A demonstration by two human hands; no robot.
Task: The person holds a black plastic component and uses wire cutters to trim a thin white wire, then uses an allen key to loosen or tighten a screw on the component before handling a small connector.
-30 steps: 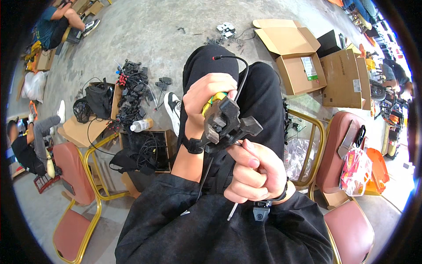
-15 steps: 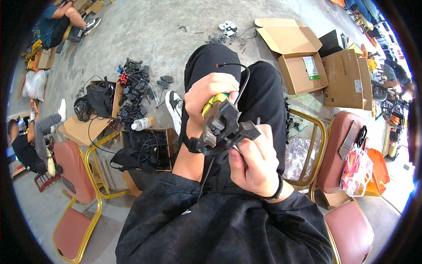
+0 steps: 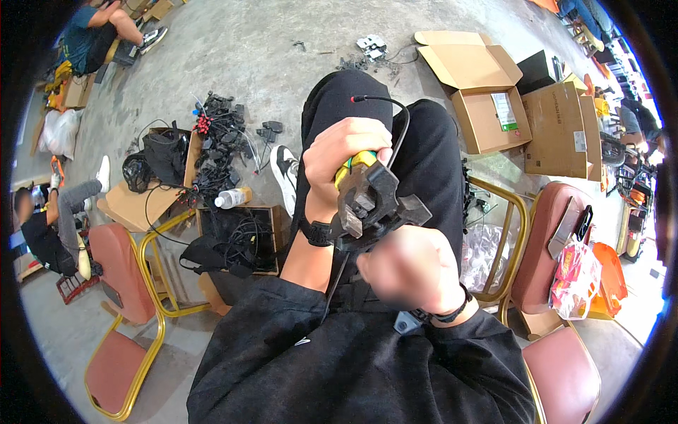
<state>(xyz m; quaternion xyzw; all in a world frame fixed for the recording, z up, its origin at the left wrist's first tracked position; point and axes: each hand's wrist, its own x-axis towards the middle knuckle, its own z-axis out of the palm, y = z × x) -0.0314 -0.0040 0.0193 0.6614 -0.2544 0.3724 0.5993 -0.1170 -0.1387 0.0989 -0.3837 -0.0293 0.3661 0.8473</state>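
Note:
My left hand point(image 3: 346, 152) is closed around the yellow-and-green handle point(image 3: 365, 159) of what look like pliers, with worn metal jaws point(image 3: 357, 212). A black plastic bracket point(image 3: 385, 194) with a forked end sits against the jaws, above my lap. A thin black cable point(image 3: 404, 131) with a red tip curves up beside my left hand, and more cable hangs below the bracket. Just under the bracket's right end, my right hand point(image 3: 417, 272) is curled closed, its fingers blurred. A grey-blue end piece point(image 3: 407, 323) pokes out below it; the rest is hidden.
Black parts and cables point(image 3: 222, 141) lie heaped on the floor at left, near a plastic bottle point(image 3: 233, 198) and a box of cables point(image 3: 244, 240). Cardboard boxes point(image 3: 558, 131) stand at right. Chairs point(image 3: 554, 240) flank me; a red-and-white bag point(image 3: 575, 275) hangs at right. Other people sit farther off.
My right hand has drawn down and away from the bracket, and a grey-blue end now shows beneath it. The thin rod seen at its fingers earlier is no longer visible. My left hand keeps its grip.

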